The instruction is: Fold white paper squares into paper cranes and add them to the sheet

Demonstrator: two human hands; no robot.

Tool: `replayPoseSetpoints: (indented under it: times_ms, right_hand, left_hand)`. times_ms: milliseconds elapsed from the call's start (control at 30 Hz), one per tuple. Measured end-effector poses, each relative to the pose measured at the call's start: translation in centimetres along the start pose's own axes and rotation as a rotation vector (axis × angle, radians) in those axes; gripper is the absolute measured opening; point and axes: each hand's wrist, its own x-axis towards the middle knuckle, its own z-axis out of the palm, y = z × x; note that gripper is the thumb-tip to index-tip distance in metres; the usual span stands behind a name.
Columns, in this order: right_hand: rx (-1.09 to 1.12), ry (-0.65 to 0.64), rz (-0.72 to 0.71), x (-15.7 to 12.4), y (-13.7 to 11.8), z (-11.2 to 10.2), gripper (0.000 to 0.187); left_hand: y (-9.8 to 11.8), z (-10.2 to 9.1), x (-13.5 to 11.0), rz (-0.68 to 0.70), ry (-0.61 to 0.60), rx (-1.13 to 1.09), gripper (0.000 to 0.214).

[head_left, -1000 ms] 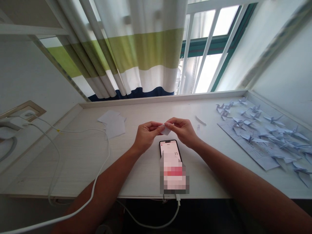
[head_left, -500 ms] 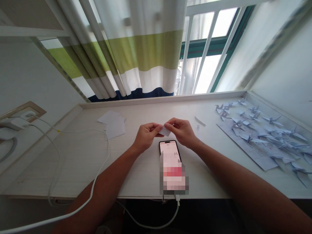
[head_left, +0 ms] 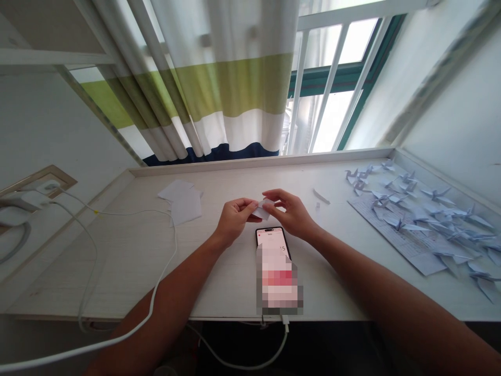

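Both my hands meet above the white desk (head_left: 117, 261), pinching one small folded piece of white paper (head_left: 261, 211) between them. My left hand (head_left: 234, 219) grips its left edge with thumb and fingertips. My right hand (head_left: 291, 211) holds the right side, its fingers curled over the paper. Just below the hands a phone (head_left: 274, 261) lies flat on the desk with its screen lit.
A stack of white paper squares (head_left: 180, 201) lies at the left back. Several folded paper cranes (head_left: 422, 214) lie on a printed sheet at the right. A small paper scrap (head_left: 321, 196) sits behind my right hand. White charging cables (head_left: 129, 219) cross the left side.
The hands have shifted the paper slightly between their fingers and stay in the same spot. The view has tilted down a little.
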Motion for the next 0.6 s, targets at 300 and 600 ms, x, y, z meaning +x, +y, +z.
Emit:
replayPoseSetpoints:
  times_ms: [300, 600]
  right_hand:
    - [0.047, -0.006, -0.015, 0.0, 0.3, -0.2, 0.026]
    - [0.167, 0.060, 0.035, 0.4, 1.1, -0.2, 0.029]
  left_hand:
    - [-0.2, -0.5, 0.2, -0.042, -0.059, -0.091, 0.040]
    - [0.1, -0.2, -0.1, 0.013, -0.079, -0.046, 0.040]
